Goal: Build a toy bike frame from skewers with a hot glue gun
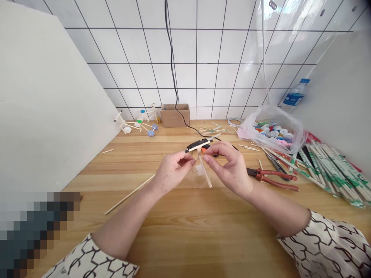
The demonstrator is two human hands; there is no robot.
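Observation:
Both hands pinch a small T-shaped stick frame (206, 174) held above the table. It has a light cross stick with black ends and another stick slanting down toward me. My left hand (171, 170) is closed at the frame's left side, with thumb and forefinger together near the joint. My right hand (228, 166) is closed at the right side, its thumb and forefinger by the slanting stick. Just behind the frame is a black hot glue gun (203, 143) with an orange trigger, partly hidden by the frame and fingers. The exact finger contact is small and partly hidden.
Red-handled pliers (278, 179) lie right of my right hand. Beyond are a bag of bottle caps (274, 131), wrapped stick bundles (330, 166) and a water bottle (294, 96). A cardboard box (174, 116) and stick models with cap wheels (140, 122) stand at the back. A long stick (129, 195) lies left.

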